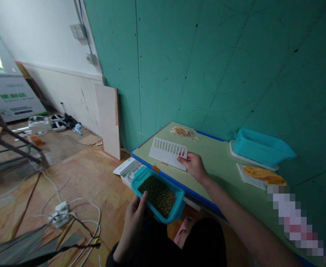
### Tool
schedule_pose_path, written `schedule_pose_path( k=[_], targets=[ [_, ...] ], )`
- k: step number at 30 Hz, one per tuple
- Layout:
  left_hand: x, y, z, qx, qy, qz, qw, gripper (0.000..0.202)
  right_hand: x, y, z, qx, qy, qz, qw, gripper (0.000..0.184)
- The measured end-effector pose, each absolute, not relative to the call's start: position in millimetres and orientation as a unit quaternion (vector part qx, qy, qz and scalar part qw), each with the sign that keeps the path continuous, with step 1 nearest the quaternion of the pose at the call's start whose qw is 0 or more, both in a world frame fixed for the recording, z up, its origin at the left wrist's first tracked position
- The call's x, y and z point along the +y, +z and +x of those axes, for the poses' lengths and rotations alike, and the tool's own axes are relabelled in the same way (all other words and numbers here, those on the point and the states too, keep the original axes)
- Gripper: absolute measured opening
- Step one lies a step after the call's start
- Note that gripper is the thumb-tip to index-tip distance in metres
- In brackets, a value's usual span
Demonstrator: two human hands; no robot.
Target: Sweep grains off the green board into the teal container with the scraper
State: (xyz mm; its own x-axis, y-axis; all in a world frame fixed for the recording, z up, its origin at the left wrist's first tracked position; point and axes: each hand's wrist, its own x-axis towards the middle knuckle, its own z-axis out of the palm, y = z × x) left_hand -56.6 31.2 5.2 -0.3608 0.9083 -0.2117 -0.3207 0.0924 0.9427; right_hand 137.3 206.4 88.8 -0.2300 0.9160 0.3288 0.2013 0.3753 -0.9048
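Note:
My left hand grips the near-left rim of a teal plastic container, thumb over the edge, just below the table's front edge. Inside lie dark green beans and, towards the right, tan beans. With its fingers pinched on the right end, my right hand holds a flat white slotted plastic piece over the tabletop. A few tan beans lie beside its lower edge, near the table's rim. Farther back, a larger heap of tan beans rests on what looks like clear plastic.
The pale green table has a blue edge and stands against a green wall. An empty-looking teal basket and a yellow-orange item on a white tray sit at right. Cables and a power strip lie on the floor at left.

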Motion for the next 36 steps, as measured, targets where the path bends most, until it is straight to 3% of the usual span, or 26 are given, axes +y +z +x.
schedule_pose_path(
  k=[13, 36],
  targets=[
    [32.6, 1.9, -59.3, 0.521, 0.633, 0.274, 0.503, 0.038, 201.8, 88.9, 119.4, -0.694, 0.386, -0.397, 0.460, 0.026],
    [33.0, 19.1, -58.1, 0.530, 0.629, 0.259, 0.506, 0.043, 208.3, 83.7, 81.0, -0.675, 0.362, -0.428, 0.480, 0.020]
  ],
)
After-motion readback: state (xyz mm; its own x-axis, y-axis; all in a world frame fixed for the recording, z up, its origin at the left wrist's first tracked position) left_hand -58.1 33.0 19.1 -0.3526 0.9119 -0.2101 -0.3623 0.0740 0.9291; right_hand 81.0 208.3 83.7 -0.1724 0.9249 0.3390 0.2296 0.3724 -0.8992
